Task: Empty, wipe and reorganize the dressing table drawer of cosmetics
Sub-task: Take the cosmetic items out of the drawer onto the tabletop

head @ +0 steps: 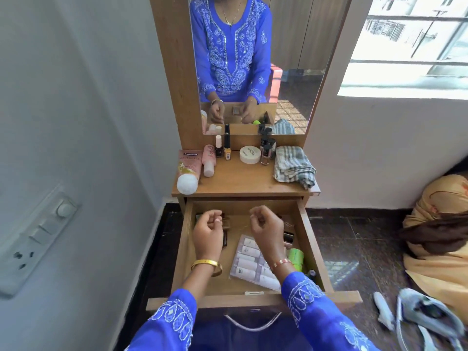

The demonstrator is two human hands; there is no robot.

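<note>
wooden drawer (pixel 311 247) pulled out toward person, hands (pixel 206 235) over it.

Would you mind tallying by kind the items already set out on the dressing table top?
Tubes lying down: 2, the large pink tube and the small pink tube
Upright nail polish bottles: 5, two left, three right
Round white jar: 1
Folded checked cloth: 1
Total: 9
</note>
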